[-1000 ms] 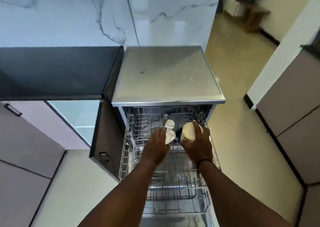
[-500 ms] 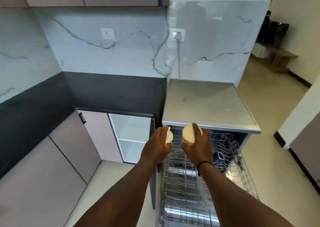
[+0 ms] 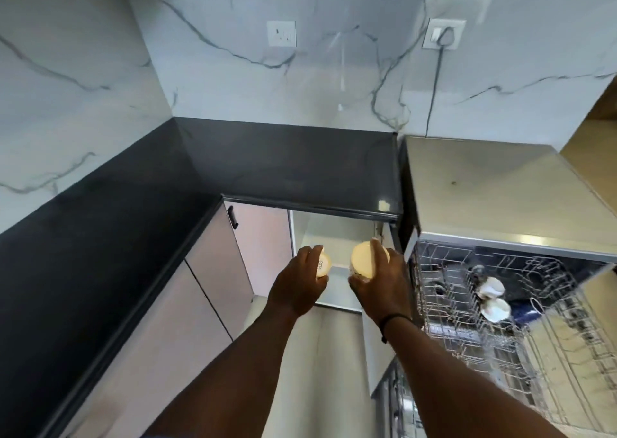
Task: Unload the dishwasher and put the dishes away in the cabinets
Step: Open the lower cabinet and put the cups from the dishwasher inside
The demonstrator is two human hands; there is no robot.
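Cream cups fill both grips: your left hand (image 3: 302, 282) wraps the small cup (image 3: 323, 265), your right hand (image 3: 379, 282) clasps the larger cup (image 3: 367, 262), bases toward you, before the open cabinet (image 3: 337, 234) for shelving.

Both arms extended forward, roughly parallel, forearms bare. Left hand (image 3: 298, 282) held knuckles-up, fingers curled round a small cream cup (image 3: 323, 264), its base turned toward the camera. Right hand (image 3: 380, 282) held level with the left, just beside it, fingers wrapped round a larger cream cup (image 3: 366, 259). Dark band (image 3: 394, 320) worn on right wrist.
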